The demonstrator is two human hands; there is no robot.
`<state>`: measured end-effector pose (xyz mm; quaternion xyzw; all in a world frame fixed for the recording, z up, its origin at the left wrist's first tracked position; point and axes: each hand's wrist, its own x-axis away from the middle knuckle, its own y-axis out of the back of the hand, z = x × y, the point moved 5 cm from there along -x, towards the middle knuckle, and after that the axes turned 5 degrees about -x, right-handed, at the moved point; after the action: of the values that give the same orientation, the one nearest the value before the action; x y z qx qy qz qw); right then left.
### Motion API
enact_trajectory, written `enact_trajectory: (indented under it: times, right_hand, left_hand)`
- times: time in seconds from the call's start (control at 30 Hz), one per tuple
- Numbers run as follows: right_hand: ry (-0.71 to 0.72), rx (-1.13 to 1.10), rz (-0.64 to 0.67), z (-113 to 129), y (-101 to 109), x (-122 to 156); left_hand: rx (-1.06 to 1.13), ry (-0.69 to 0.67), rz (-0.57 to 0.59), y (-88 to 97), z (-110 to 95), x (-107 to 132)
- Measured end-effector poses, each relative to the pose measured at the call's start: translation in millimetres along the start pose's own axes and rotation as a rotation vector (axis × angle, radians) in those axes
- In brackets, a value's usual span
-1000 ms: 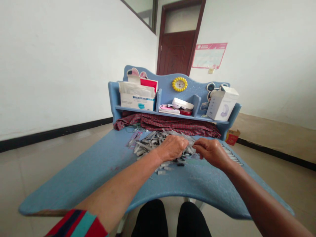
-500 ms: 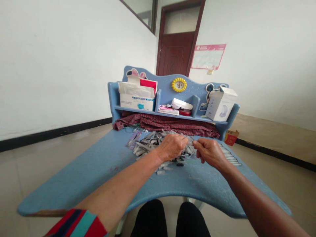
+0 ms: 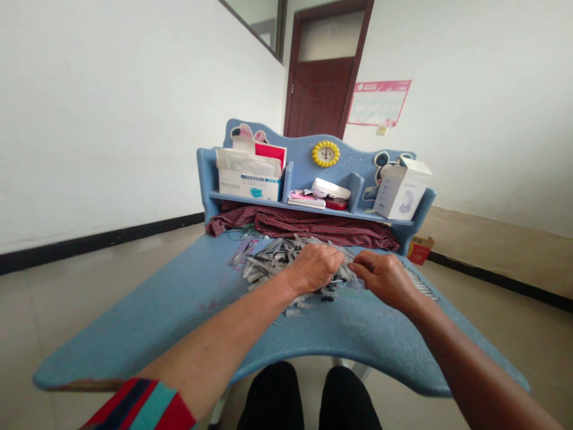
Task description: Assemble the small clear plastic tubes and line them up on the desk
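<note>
Keeping steady should help fine fingerwork at three o'clock on the plastic pile (image 3: 267, 263), left hand (image 3: 316, 266) and right hand (image 3: 383, 276) curled, any grip impossible to tell.

Blue painted shelf (image 3: 357, 190), yellow petal-rimmed clock (image 3: 326, 153) mid-back.
Red checked cloth (image 3: 308, 227) bunched below; tall white cardboard box (image 3: 394, 191) at right.

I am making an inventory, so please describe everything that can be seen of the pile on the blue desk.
The pile is a loose heap of small, slender pieces, mostly whitish, translucent and plastic-looking, with black ones among them. They lie in mixed directions on the desk, in front of the checked cloth, a few strays nearest the person. The left hand covers part of it; the right hand is at its right side, contact unclear.
</note>
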<state>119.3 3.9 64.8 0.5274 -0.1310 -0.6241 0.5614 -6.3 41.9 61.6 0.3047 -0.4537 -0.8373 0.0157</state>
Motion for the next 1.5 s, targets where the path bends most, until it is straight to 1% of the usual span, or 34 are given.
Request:
enact_trajectory:
  times: [0.07, 0.13, 0.27, 0.33, 0.4, 0.5, 0.6, 0.7, 0.8, 0.9, 1.0, 1.13, 1.3, 1.43, 1.5]
  right_hand:
    - [-0.007, 0.052, -0.015, -0.5, -1.3, 0.1]
    - [-0.048, 0.044, -0.019, -3.8, -4.2, 0.5]
    - [-0.180, -0.095, 0.014, -13.8, -10.7, 2.0]
    - [-0.211, -0.157, 0.039, -15.9, -11.7, 2.8]
    - [-0.181, -0.168, 0.030, -13.7, -8.8, 3.1]
    - [-0.108, -0.129, -0.008, -6.8, -3.1, 3.4]
    - [-0.070, -0.058, 0.004, -2.7, -3.5, 2.9]
    - [-0.094, -0.005, 0.027, -5.4, -6.5, 2.3]
    - [-0.137, -0.015, 0.058, -10.0, -8.0, 2.9]
    - [-0.111, -0.059, 0.023, -8.5, -4.8, 3.6]
    - [-0.074, -0.040, 0.007, -4.0, -3.0, 3.1]
    - [-0.125, -0.009, 0.069, -4.8, -5.8, 1.8]
    - [-0.094, -0.028, -0.010, -5.3, -1.6, 1.8]
    - [-0.109, 0.011, 0.048, -5.8, -3.9, 2.3]
    - [-0.128, -0.009, 0.034, -6.2, -3.1, 2.4]
  left_hand:
    - [-0.014, -0.005, 0.004, 0.0, -0.9, 0.0]
    - [-0.023, -0.007, 0.002, 0.0, -1.6, -0.1]
    - [-0.021, -0.005, 0.000, -0.2, -2.3, -0.3]
    - [-0.013, 0.000, 0.006, -0.3, -2.1, -0.4]
    - [-0.002, 0.005, 0.012, 0.2, -2.0, -0.7]
    - [0.015, 0.003, 0.011, 1.0, -2.4, -1.0]
    - [0.016, -0.006, 0.005, 0.5, -2.8, -0.8]
    - [0.005, -0.010, 0.001, -0.7, -2.8, -0.4]
    - [-0.003, -0.006, -0.005, -0.4, -2.4, -0.2]
    - [0.002, 0.000, -0.007, 0.6, -2.1, -0.4]
    - [0.010, -0.006, -0.008, 0.6, -2.6, -0.5]
    - [0.008, -0.003, -0.022, 0.0, -2.5, -0.4]
    - [0.005, 0.002, -0.023, -1.5, -2.1, -0.4]
    - [-0.004, -0.001, -0.034, -1.7, -2.0, -0.3]
    - [-0.007, 0.004, -0.039, -1.1, -1.8, -0.2]
